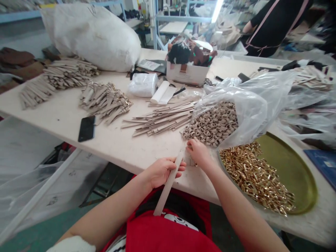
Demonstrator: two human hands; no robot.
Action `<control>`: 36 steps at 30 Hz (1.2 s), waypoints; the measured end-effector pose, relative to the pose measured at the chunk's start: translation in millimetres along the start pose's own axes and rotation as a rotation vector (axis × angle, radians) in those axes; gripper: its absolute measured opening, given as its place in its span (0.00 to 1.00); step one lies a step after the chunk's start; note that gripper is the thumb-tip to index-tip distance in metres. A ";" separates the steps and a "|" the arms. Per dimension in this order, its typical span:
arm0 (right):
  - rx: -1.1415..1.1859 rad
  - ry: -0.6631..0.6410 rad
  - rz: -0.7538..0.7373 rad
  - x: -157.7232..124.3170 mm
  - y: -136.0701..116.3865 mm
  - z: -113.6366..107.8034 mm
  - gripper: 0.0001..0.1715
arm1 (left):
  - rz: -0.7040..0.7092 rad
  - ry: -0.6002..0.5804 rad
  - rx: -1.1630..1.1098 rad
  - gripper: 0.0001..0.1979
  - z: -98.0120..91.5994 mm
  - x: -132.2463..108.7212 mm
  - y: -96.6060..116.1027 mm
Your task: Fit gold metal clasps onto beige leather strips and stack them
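My left hand (165, 171) is closed on a long pale beige strap (168, 183), thumb on top and fingers beneath. The strap slants from my lap up toward the table edge. My right hand (197, 151) has its fingertips pinched together just beyond the strap's upper end, at the near edge of a pile of small beige loops (214, 122). What the pinch holds is hidden. The loops spill from a clear plastic bag (252, 105). Below and right of them, gold metal buckles (257, 178) fill part of an olive-gold oval tray (294, 168).
Loose straps (162, 117) lie mid-table, with bundled straps (105, 101) farther left. A phone (86, 128) rests near the front edge. Behind stand a white box (186, 73) of dark and brown pieces and a big white sack (91, 36). Another person (275, 28) is at the back right.
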State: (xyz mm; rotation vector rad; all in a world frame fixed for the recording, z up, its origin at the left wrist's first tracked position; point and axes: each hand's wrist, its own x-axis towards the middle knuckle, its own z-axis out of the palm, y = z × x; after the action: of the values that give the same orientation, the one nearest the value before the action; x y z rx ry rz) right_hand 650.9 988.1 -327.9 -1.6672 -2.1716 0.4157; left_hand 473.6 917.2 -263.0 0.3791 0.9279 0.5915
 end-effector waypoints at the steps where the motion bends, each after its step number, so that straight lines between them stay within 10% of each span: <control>1: 0.087 0.014 0.039 -5.0 1.2 -2.3 0.06 | -0.004 -0.011 -0.005 0.14 -0.7 0.3 -0.3; 10: 1.156 -0.163 0.436 -58.9 -9.1 -22.5 0.17 | 0.003 -0.076 0.099 0.11 6.2 -1.5 -5.7; 21: 1.336 -0.136 0.496 -76.9 -29.7 -32.3 0.16 | 0.472 0.103 0.936 0.11 15.3 -0.8 -9.8; 36: 1.099 -0.099 0.383 -89.1 -30.9 -31.3 0.14 | 0.321 -0.052 1.243 0.16 14.5 -9.5 -7.5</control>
State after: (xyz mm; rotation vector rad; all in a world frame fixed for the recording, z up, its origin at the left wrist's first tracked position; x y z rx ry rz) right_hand 659.4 894.3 -296.2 -1.3413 -1.1843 1.4784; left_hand 483.6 904.6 -253.1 1.6686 1.1096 0.2153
